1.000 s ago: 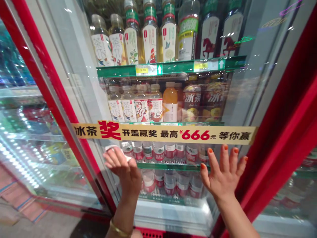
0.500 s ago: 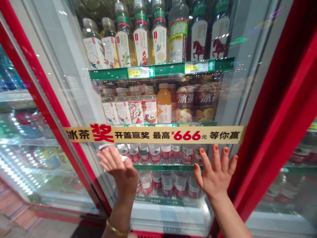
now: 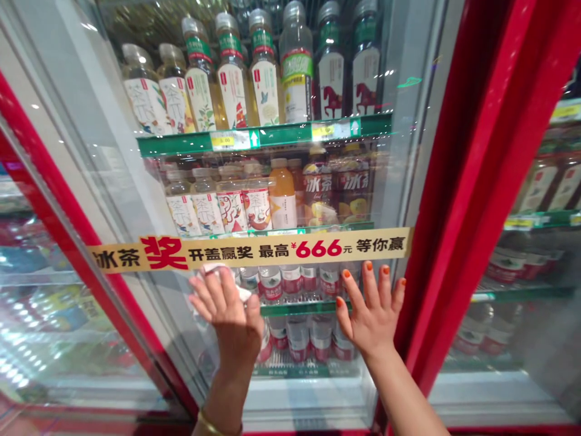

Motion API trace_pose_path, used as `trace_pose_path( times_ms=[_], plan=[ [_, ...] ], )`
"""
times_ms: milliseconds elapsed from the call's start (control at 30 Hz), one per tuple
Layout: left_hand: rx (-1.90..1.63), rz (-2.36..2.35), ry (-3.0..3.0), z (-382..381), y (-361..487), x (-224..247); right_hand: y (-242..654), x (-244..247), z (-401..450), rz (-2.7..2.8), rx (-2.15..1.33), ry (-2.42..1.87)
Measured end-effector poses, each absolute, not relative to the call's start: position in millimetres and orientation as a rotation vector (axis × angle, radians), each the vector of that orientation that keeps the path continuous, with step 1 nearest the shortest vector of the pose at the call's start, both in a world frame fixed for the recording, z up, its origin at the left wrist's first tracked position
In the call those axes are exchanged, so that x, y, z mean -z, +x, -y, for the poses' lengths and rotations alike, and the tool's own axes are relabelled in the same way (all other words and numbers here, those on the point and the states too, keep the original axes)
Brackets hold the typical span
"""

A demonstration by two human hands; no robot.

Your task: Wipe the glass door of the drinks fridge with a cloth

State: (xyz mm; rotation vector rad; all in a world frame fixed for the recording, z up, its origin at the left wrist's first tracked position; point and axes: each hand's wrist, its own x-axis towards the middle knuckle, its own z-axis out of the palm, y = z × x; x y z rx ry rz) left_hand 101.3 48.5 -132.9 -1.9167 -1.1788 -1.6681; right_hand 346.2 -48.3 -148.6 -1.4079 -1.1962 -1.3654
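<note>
Head view: the left hand [image 3: 233, 321] has shifted along the glass door [image 3: 394, 169] towards the right hand [image 3: 371, 321], bringing the white tissue [image 3: 244, 295] with it — so the tissue now covers a different patch, just below the printed strip [image 3: 220, 254]. The left grip is open and flat-palmed, fingers slightly parted, with the tissue behind the fingers, seemingly pinned to the glass rather than pinched. The right grip is wide open and holds nothing, its spread fingers apparently against the glass near the red frame [image 3: 447, 181]. Upright bottles [image 3: 272, 281] stand on shelves behind the door.
</note>
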Motion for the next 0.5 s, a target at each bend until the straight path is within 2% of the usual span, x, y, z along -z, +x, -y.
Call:
trace_pose_path(
  times_ms=[67, 133, 233, 300, 367, 500],
  plan=[
    [1.681, 1.08, -1.947, -36.1, 134.9, 107.2, 346.5, 148.1, 48.7, 1.201, 1.367, -1.411],
    [1.544, 0.896, -2.042, -18.5, 165.1, 114.0, 347.4, 147.6, 49.3, 1.212, 1.37, -1.413],
    [1.298, 0.678, -2.117, -7.3, 165.3, 171.0, 349.2, 149.5, 49.9, 1.206, 1.381, -1.422],
    [1.244, 0.734, -2.101, -18.9, 130.5, 207.4, 350.1, 152.7, 49.9, 1.198, 1.373, -1.446],
    [1.341, 0.96, -2.045, -40.3, 83.8, 217.1, 350.7, 156.2, 49.4, 1.194, 1.353, -1.464],
    [1.707, 1.363, -1.748, -70.0, 39.2, 169.6, 354.2, 159.0, 47.2, 1.183, 1.329, -1.444]
  ],
)
